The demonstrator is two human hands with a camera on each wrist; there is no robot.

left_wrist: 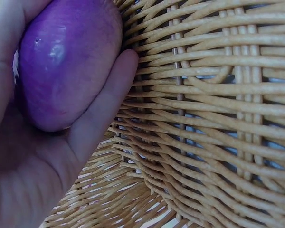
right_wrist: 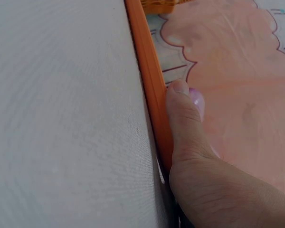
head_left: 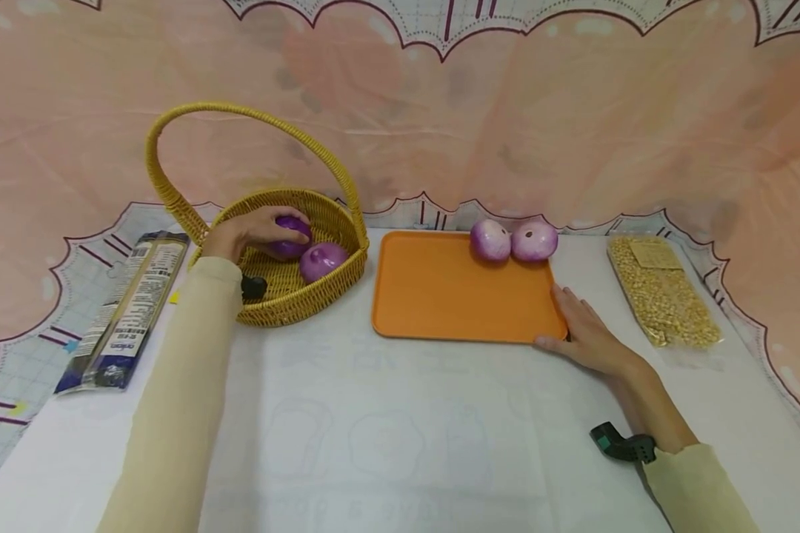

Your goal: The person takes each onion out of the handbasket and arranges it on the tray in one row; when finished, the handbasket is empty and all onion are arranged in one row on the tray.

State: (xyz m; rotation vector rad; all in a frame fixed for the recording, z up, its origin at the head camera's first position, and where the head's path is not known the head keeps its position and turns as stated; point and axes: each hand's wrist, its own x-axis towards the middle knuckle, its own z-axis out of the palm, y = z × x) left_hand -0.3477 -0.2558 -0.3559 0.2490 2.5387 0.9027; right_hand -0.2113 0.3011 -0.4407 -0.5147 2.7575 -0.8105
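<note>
Inside the yellow wicker basket [head_left: 287,314], my left hand [head_left: 250,226] grips a purple onion [head_left: 293,240]. The left wrist view shows thumb and fingers curled round that onion [left_wrist: 69,61], close to the woven wall [left_wrist: 218,95]. Another purple onion [head_left: 323,262] lies beside it in the basket. At the front right corner of the orange tray [head_left: 453,296], my right hand [head_left: 590,337] touches the edge with fingers extended. Its thumb [right_wrist: 183,114] lies along the tray's rim [right_wrist: 149,71]. Two purple-white onions, one left [head_left: 490,240] and one right [head_left: 534,241], sit at the tray's far right corner.
A long, dark-ended printed packet [head_left: 130,311] lies left of the basket. To the tray's right is a clear bag of yellow kernels [head_left: 663,292]. The basket's tall handle [head_left: 240,109] arches over it. A patterned cloth [head_left: 440,133] hangs behind the white table [head_left: 373,444].
</note>
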